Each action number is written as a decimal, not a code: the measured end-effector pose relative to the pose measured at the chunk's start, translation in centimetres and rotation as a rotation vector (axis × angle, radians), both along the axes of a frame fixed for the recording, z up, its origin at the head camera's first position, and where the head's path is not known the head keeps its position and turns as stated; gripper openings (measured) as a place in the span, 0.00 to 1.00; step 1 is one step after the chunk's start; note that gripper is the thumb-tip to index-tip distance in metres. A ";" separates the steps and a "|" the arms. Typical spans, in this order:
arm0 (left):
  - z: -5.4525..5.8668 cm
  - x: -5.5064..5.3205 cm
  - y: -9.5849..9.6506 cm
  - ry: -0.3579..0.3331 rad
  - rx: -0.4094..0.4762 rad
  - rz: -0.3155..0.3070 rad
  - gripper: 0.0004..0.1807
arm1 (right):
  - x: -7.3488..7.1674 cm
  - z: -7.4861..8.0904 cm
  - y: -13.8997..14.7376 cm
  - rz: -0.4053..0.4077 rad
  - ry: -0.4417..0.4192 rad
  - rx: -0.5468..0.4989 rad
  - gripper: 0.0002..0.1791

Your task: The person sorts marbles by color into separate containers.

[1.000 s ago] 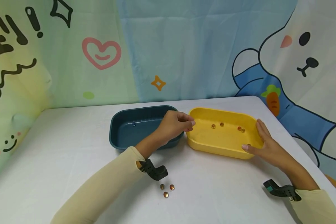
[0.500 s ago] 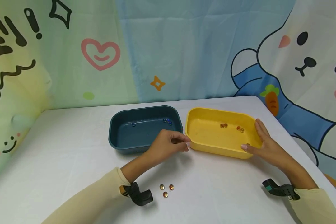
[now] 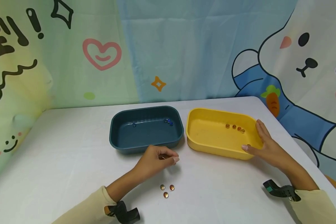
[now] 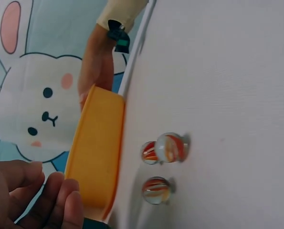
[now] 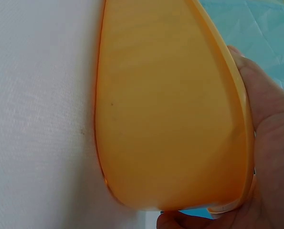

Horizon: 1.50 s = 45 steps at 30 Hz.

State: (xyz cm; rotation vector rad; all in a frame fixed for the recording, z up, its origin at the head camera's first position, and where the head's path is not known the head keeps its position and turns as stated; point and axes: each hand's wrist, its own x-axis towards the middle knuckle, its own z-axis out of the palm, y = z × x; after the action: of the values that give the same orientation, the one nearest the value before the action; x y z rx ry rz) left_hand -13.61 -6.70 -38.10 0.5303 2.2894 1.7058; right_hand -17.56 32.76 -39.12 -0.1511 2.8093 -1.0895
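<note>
Three glass marbles (image 3: 166,194) with orange and white swirls lie on the white table, and the left wrist view shows the swirls on one marble (image 4: 156,190) up close. My left hand (image 3: 158,159) hovers just behind them, fingers loosely bent, nothing visible between thumb and fingertips. With the thumb over the rim and the fingers along the outer end, my right hand (image 3: 267,146) grips the yellow tray (image 3: 218,151). Several orange marbles (image 3: 239,128) sit inside toward its right end. The right wrist view shows the yellow tray's side wall (image 5: 165,105) beside the hand.
Left of the yellow tray stands a dark blue tray (image 3: 128,150) holding several blue marbles (image 3: 169,121). A printed cloth backdrop (image 3: 184,56) rises behind the table (image 3: 58,161), whose right edge runs close to my right forearm.
My left hand has moved from the yellow tray's left rim toward me and left, to near the loose marbles. Two marbles in the yellow tray have rolled right. My right hand has stayed put.
</note>
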 end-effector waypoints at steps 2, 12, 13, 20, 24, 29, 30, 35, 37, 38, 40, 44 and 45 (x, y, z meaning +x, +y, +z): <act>-0.2 0.5 -0.4 0.008 -0.017 0.020 0.09 | 0.0 0.0 0.0 0.001 0.002 0.002 0.62; -1.5 2.6 -2.2 -0.038 -0.041 0.064 0.07 | -0.1 -0.1 0.1 0.008 0.014 -0.005 0.63; -1.6 2.7 -2.4 -0.047 -0.040 0.065 0.07 | -0.1 -0.1 0.1 0.006 0.013 -0.005 0.63; -2.3 3.2 -4.1 -0.053 -0.050 0.085 0.07 | -0.1 -0.1 0.1 0.005 0.018 0.003 0.63; -2.5 3.6 -4.5 -0.067 -0.024 0.083 0.08 | -0.1 -0.1 0.1 0.006 0.018 0.003 0.63; -3.0 4.2 -4.4 -0.082 -0.018 0.071 0.08 | -0.1 -0.2 0.1 0.003 0.009 -0.002 0.63; -3.1 4.2 -4.4 -0.079 -0.020 0.065 0.09 | -0.1 -0.2 0.1 0.003 0.008 -0.002 0.63; -3.3 4.4 -4.3 -0.039 -0.083 0.027 0.09 | -0.2 -0.3 0.1 0.002 0.005 0.004 0.63; -3.3 4.4 -4.2 -0.021 -0.111 0.018 0.07 | -0.2 -0.4 0.2 0.000 0.006 0.008 0.63; -3.4 4.4 -4.2 -0.013 -0.116 0.014 0.06 | -0.2 -0.4 0.2 -0.001 0.005 0.008 0.63; -3.4 4.4 -4.0 0.006 -0.133 0.012 0.06 | -0.2 -0.4 0.2 -0.002 0.003 0.005 0.63; -3.5 4.4 -3.9 0.032 -0.150 0.005 0.06 | -0.1 -0.3 0.1 0.001 0.005 0.002 0.63; -3.5 4.4 -3.8 0.043 -0.152 0.000 0.06 | -0.1 -0.3 0.0 0.002 0.007 0.001 0.63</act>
State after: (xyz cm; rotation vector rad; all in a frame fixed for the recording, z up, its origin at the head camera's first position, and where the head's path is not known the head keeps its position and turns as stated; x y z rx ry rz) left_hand -9.20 -10.52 -41.60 0.5402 2.4246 1.5180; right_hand -17.70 32.80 -39.42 -0.1573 2.8156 -1.0889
